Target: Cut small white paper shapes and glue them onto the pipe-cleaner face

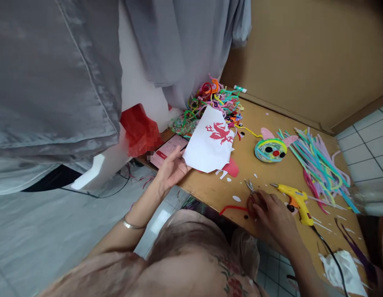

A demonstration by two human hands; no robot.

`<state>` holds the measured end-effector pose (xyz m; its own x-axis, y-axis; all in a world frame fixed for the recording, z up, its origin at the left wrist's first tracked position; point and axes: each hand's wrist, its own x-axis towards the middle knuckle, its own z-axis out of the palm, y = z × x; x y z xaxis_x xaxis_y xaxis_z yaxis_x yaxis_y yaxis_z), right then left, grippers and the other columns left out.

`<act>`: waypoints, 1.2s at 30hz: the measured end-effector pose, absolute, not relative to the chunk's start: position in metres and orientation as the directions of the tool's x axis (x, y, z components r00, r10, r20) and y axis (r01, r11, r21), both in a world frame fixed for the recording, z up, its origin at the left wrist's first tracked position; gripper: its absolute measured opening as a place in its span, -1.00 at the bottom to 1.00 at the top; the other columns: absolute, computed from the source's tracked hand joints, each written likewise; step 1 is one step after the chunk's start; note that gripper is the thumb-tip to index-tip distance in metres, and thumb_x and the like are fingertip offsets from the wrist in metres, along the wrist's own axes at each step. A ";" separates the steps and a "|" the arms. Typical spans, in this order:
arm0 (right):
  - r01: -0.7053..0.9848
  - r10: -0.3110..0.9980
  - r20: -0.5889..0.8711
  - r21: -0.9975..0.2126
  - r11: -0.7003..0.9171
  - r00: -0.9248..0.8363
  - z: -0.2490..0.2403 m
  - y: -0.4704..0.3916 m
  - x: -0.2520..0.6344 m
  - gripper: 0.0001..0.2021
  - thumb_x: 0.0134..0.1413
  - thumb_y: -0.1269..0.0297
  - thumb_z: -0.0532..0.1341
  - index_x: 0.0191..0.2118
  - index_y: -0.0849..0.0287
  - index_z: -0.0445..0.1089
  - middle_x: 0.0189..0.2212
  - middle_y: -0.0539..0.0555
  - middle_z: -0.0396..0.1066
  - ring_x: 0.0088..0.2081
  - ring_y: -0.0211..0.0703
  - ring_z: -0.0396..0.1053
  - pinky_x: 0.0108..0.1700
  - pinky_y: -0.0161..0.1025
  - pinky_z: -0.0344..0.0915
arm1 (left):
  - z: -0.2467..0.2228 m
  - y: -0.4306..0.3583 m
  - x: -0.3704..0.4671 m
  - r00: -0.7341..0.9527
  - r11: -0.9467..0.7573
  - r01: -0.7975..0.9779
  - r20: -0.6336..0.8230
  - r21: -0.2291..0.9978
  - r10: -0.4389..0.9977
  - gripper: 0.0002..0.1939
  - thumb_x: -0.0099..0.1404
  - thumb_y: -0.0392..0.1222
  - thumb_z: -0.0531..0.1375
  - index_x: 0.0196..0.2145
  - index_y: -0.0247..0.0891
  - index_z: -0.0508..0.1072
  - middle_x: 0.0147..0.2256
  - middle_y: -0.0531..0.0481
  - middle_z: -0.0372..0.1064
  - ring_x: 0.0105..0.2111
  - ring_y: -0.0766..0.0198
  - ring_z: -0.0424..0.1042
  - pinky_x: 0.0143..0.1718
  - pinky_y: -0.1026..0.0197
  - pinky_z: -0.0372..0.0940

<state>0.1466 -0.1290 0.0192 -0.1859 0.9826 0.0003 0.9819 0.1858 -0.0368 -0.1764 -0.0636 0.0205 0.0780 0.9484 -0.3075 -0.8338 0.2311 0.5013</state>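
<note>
My left hand [175, 168] grips a white sheet of paper [203, 144] by its lower left edge, thumb and fingers on it. Red cut-like figures or print [222, 134] show on the sheet's right part, and its corners are trimmed. My right hand [273, 212] rests low over the table's front edge, its fingers closed around the handles of small scissors [250, 186]. The blades point away from me, slightly parted. Beside this hand lies a red pipe cleaner [233, 208]. Small white paper scraps [236, 199] lie near the blades, and red paper [231, 168] shows partly beneath the sheet.
A yellow glue gun [298, 200] with its cord lies to the right. Behind it are pastel pipe cleaners [321, 161] and a round animal face [271, 150] with pink ears. A tangled colourful pile [216, 97], a glue stick [240, 88] and a pink box [169, 149] sit farther back.
</note>
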 end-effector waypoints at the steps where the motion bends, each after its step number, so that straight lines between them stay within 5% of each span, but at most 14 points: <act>1: 0.982 0.982 -0.010 -0.027 0.189 -0.189 0.020 -0.128 0.145 -0.63 0.18 0.24 0.05 0.06 0.28 0.30 -0.17 0.24 0.42 -0.18 0.04 0.39 -0.22 -0.13 0.28 | 0.019 -0.069 -0.174 0.071 0.234 -0.830 -0.320 0.506 0.945 -0.83 0.26 -0.25 0.14 -0.24 -0.41 0.44 -0.29 -0.13 0.51 -0.26 0.24 0.51 -0.06 0.17 0.40; 5: 0.988 0.991 0.002 -0.081 0.133 -0.133 0.022 -0.122 0.150 -0.62 0.06 0.28 0.13 0.01 0.25 0.37 -0.18 0.25 0.44 -0.22 0.08 0.40 -0.25 -0.08 0.28 | 0.009 -0.082 -0.162 0.047 0.278 -0.777 -0.389 0.565 0.920 -0.84 0.10 -0.55 0.17 -0.34 -0.43 0.44 -0.34 -0.09 0.51 -0.31 0.32 0.50 -0.03 0.26 0.38; 8: 0.903 0.998 0.066 -0.427 0.044 -0.018 0.027 -0.117 0.160 -0.58 -0.06 0.22 0.19 -0.02 0.19 0.40 -0.23 0.21 0.46 -0.25 0.07 0.40 -0.25 -0.05 0.30 | 0.004 -0.081 -0.159 0.048 0.299 -0.774 -0.419 0.559 0.907 -0.84 0.14 -0.47 0.19 -0.28 -0.38 0.43 -0.31 -0.09 0.50 -0.34 0.31 0.49 -0.10 0.21 0.41; 11: 0.487 0.992 -0.040 -0.869 -0.093 0.117 0.043 -0.115 0.167 -0.48 -0.10 0.11 0.25 0.04 0.13 0.34 -0.26 0.17 0.44 -0.32 -0.01 0.41 -0.30 -0.10 0.32 | 0.003 -0.076 -0.161 0.081 0.344 -0.778 -0.460 0.526 0.884 -0.81 0.20 -0.31 0.20 -0.19 -0.31 0.40 -0.32 -0.07 0.50 -0.40 0.28 0.49 -0.21 0.14 0.45; 13: 0.211 0.992 -0.121 -0.969 -0.128 0.048 0.056 -0.115 0.165 -0.46 -0.08 0.02 0.26 0.06 0.06 0.32 -0.24 0.17 0.42 -0.34 -0.04 0.39 -0.30 -0.10 0.31 | 0.004 -0.074 -0.161 0.091 0.361 -0.782 -0.481 0.508 0.872 -0.79 0.22 -0.24 0.19 -0.16 -0.30 0.39 -0.34 -0.08 0.50 -0.41 0.25 0.50 -0.24 0.11 0.45; 18: 0.031 0.914 -0.237 -0.970 -0.240 -0.330 0.071 -0.125 0.131 -0.58 -0.07 -0.17 0.21 -0.30 0.10 0.47 -0.40 0.13 0.36 -0.50 -0.17 0.18 -0.43 -0.17 0.19 | 0.013 -0.073 -0.150 0.105 0.325 -0.815 -0.431 0.479 0.896 -0.77 0.23 -0.31 0.16 -0.13 -0.37 0.40 -0.24 -0.16 0.51 -0.22 0.17 0.51 -0.09 0.07 0.42; 22: 0.089 0.776 -0.348 -0.930 -0.357 -0.526 0.058 -0.138 0.104 -0.38 -0.09 -0.29 0.16 -0.06 0.10 0.41 -0.39 0.10 0.35 -0.46 -0.19 0.18 -0.40 -0.22 0.15 | 0.020 -0.076 -0.139 0.085 0.292 -0.810 -0.391 0.509 0.916 -0.67 0.09 -0.54 0.19 -0.14 -0.47 0.42 -0.18 -0.21 0.50 -0.13 0.14 0.48 0.02 0.11 0.37; 31: 0.189 0.746 -0.433 -0.900 -0.394 -0.506 0.053 -0.128 0.057 -0.41 -0.17 -0.24 0.27 -0.11 0.11 0.38 -0.37 0.03 0.28 -0.40 -0.22 0.19 -0.36 -0.28 0.11 | 0.021 -0.076 -0.132 0.147 0.328 -0.831 -0.391 0.450 0.909 -0.75 0.16 -0.42 0.20 -0.15 -0.43 0.43 -0.19 -0.20 0.50 -0.17 0.15 0.49 -0.02 0.03 0.38; 36: 0.159 0.794 -0.399 -0.916 -0.369 -0.459 0.048 -0.116 0.038 -0.41 -0.21 -0.22 0.29 -0.15 0.15 0.38 -0.44 -0.01 0.24 -0.45 -0.27 0.14 -0.43 -0.31 0.07 | 0.018 -0.084 -0.135 0.168 0.386 -0.774 -0.426 0.502 0.889 -0.78 0.09 -0.30 0.31 -0.27 -0.37 0.43 -0.36 -0.08 0.49 -0.39 0.27 0.47 -0.28 0.16 0.43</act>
